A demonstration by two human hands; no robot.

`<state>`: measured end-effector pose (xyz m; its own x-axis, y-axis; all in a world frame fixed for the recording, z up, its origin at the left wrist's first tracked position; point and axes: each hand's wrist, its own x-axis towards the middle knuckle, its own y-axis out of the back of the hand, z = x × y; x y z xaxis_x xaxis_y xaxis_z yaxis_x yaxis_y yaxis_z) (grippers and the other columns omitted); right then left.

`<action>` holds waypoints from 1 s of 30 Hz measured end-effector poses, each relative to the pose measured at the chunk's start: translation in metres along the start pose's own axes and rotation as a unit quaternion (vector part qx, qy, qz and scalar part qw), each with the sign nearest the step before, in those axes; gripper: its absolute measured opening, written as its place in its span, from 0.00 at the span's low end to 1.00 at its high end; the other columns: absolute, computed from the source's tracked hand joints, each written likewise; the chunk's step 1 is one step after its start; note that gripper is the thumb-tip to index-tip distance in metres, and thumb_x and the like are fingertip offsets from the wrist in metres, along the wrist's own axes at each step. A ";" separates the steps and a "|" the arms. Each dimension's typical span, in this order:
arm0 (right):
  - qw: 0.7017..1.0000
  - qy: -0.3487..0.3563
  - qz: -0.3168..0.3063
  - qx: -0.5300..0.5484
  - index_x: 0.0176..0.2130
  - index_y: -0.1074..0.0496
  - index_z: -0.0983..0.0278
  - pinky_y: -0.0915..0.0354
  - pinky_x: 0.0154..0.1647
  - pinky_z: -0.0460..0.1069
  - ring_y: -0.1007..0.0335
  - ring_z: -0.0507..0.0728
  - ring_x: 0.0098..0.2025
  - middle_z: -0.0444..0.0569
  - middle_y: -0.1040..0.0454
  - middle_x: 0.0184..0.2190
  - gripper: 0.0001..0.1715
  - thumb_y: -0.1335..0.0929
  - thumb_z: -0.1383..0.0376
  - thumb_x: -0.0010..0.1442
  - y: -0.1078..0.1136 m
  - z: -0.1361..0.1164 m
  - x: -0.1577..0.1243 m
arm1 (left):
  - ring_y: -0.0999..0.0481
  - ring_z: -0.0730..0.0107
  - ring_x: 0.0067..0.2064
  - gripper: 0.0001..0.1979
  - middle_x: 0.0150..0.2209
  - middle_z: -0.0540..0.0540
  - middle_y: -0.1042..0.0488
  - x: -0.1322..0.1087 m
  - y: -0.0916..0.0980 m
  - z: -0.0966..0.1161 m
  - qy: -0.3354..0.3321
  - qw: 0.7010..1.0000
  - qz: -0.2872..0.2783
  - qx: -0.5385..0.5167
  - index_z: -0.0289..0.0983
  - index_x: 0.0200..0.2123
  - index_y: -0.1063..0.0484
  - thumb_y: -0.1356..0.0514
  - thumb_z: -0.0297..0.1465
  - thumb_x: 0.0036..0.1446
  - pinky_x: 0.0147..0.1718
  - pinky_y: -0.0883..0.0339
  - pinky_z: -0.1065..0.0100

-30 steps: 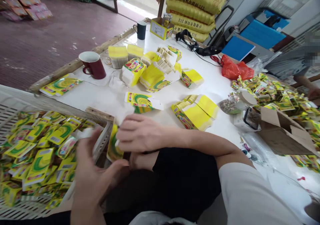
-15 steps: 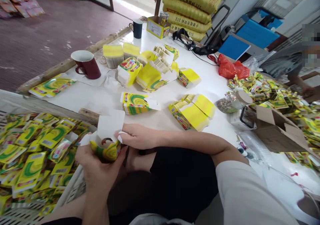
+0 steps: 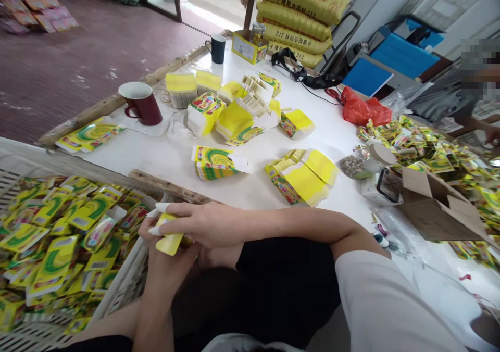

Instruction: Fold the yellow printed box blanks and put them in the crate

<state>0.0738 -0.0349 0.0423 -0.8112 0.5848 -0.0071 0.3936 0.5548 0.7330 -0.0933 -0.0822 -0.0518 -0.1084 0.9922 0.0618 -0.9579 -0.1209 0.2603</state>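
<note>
Between my hands, over my lap, is a small yellow carton (image 3: 170, 241), mostly covered by fingers. My left hand (image 3: 166, 268) wraps round it from below. Over its top lies my right hand (image 3: 195, 222), white covers on some fingertips, pressing on a yellow flap. To the left, a white plastic basket (image 3: 117, 284) holds many filled yellow-green cartons (image 3: 52, 263). On the white table in front lie a stack of flattened cartons (image 3: 216, 163) and another yellow stack (image 3: 302, 177).
A maroon mug (image 3: 141, 104) and a dark mug (image 3: 217, 50) stand on the table. More carton stacks (image 3: 234, 120) lie mid-table. At right are a jar (image 3: 367, 160), a cardboard box (image 3: 437, 203), a red bag (image 3: 365, 107) and heaped cartons; a co-worker's arm (image 3: 474, 125) is beyond.
The carton's white top flap stood upright before; now it is folded down under my right hand, which has moved left across the opening. The view has shifted slightly.
</note>
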 end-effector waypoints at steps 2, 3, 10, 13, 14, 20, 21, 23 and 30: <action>0.999 -0.026 0.045 -0.017 0.60 0.31 0.63 0.31 0.57 0.48 0.29 0.55 0.60 0.57 0.37 0.67 0.23 0.40 0.76 0.70 0.005 0.004 -0.001 | 0.25 0.50 0.54 0.44 0.55 0.39 0.31 0.003 0.004 0.006 0.000 0.999 0.031 0.029 0.42 0.59 0.44 0.26 0.40 0.42 0.50 0.28 0.52; 0.997 -0.035 0.055 -0.031 0.59 0.31 0.63 0.30 0.57 0.49 0.28 0.55 0.59 0.57 0.37 0.67 0.22 0.39 0.76 0.70 0.008 0.006 -0.002 | 0.24 0.51 0.52 0.43 0.53 0.41 0.30 0.004 0.006 0.008 0.003 0.998 0.037 0.051 0.42 0.59 0.42 0.26 0.43 0.42 0.48 0.27 0.53; 0.984 -0.036 -0.062 -0.162 0.57 0.31 0.67 0.28 0.47 0.48 0.25 0.56 0.52 0.59 0.34 0.62 0.18 0.37 0.75 0.70 0.028 0.008 -0.006 | 0.21 0.53 0.47 0.39 0.47 0.45 0.23 0.005 0.017 0.006 0.028 0.998 0.008 0.054 0.43 0.53 0.30 0.27 0.52 0.40 0.48 0.26 0.54; 0.990 -0.026 -0.047 -0.128 0.55 0.29 0.66 0.28 0.49 0.48 0.26 0.55 0.51 0.59 0.36 0.63 0.15 0.35 0.72 0.69 0.032 0.010 -0.008 | 0.21 0.53 0.49 0.41 0.48 0.45 0.23 0.003 0.016 0.001 0.021 0.999 0.009 0.034 0.44 0.56 0.31 0.25 0.51 0.40 0.50 0.25 0.53; 0.993 -0.020 -0.032 -0.108 0.54 0.28 0.66 0.28 0.52 0.49 0.27 0.56 0.54 0.60 0.37 0.63 0.14 0.34 0.71 0.69 0.031 0.012 -0.009 | 0.21 0.52 0.50 0.40 0.49 0.45 0.23 0.003 0.016 0.001 0.014 0.999 0.008 0.043 0.44 0.56 0.30 0.26 0.51 0.41 0.52 0.25 0.53; 0.998 -0.016 0.017 -0.051 0.58 0.32 0.65 0.33 0.62 0.55 0.36 0.60 0.64 0.63 0.42 0.65 0.19 0.34 0.71 0.68 0.018 0.021 -0.008 | 0.21 0.46 0.51 0.36 0.51 0.40 0.22 0.004 0.015 0.008 -0.090 0.984 0.061 0.144 0.40 0.55 0.27 0.28 0.51 0.47 0.56 0.27 0.44; 0.999 -0.021 0.011 -0.047 0.58 0.32 0.65 0.33 0.62 0.55 0.36 0.59 0.63 0.63 0.42 0.65 0.18 0.35 0.71 0.69 0.018 0.021 -0.008 | 0.20 0.47 0.51 0.35 0.51 0.40 0.22 0.004 0.015 0.009 -0.093 0.984 0.062 0.137 0.40 0.56 0.28 0.28 0.50 0.47 0.55 0.26 0.44; 0.999 -0.014 -0.001 -0.038 0.55 0.30 0.65 0.35 0.63 0.54 0.36 0.59 0.64 0.62 0.42 0.64 0.15 0.36 0.70 0.70 0.022 0.021 -0.008 | 0.19 0.49 0.50 0.36 0.51 0.40 0.22 0.004 0.014 0.009 -0.083 0.990 0.048 0.104 0.40 0.57 0.29 0.28 0.48 0.48 0.52 0.23 0.47; 0.999 0.029 0.008 0.018 0.57 0.35 0.69 0.39 0.66 0.53 0.39 0.59 0.65 0.63 0.38 0.60 0.17 0.34 0.67 0.69 0.023 0.028 -0.012 | 0.19 0.47 0.48 0.34 0.49 0.38 0.22 0.001 0.016 0.013 -0.145 0.975 0.060 0.159 0.38 0.56 0.29 0.28 0.47 0.49 0.49 0.23 0.46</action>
<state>0.1041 -0.0130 0.0401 -0.8283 0.5584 0.0450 0.4208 0.5672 0.7079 -0.1050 -0.0831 -0.0352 -0.0904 0.9258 0.3672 -0.8070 -0.2841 0.5177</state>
